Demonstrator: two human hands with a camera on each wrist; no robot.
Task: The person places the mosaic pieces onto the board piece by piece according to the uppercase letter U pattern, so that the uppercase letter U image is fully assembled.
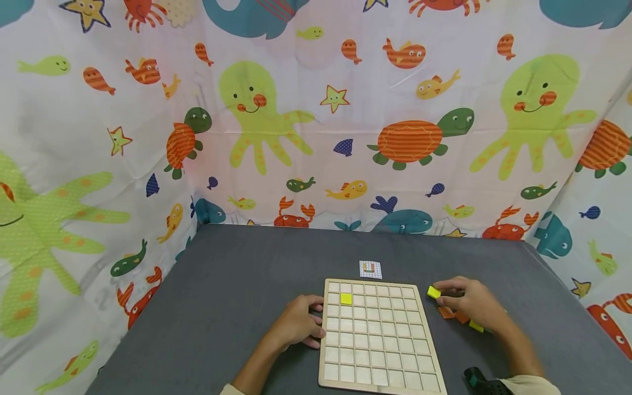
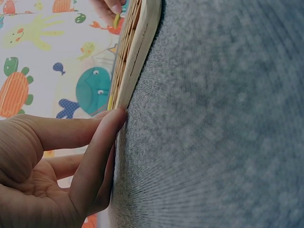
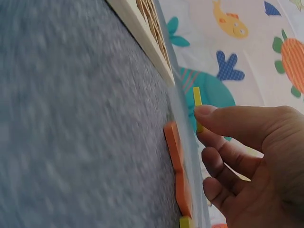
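A wooden grid board (image 1: 380,334) lies on the dark cloth, with one yellow square tile (image 1: 346,298) in a cell of its second row. At the board's left edge my left hand (image 1: 298,322) touches the rim; the left wrist view shows the fingertips against the board's side (image 2: 137,61). My right hand (image 1: 469,300) pinches a yellow square tile (image 1: 434,292) between thumb and finger, raised beside the board's upper right. Beneath that hand lie orange tiles (image 1: 446,312) and another yellow tile (image 1: 476,326), partly covered by the hand in the head view.
Behind the board lies a small white card (image 1: 370,269) with a coloured pattern on a grid. The grey tabletop (image 1: 237,291) reaches a sea-animal curtain (image 1: 296,109) at the back and sides. A dark wrist strap (image 1: 486,382) is near the right sleeve.
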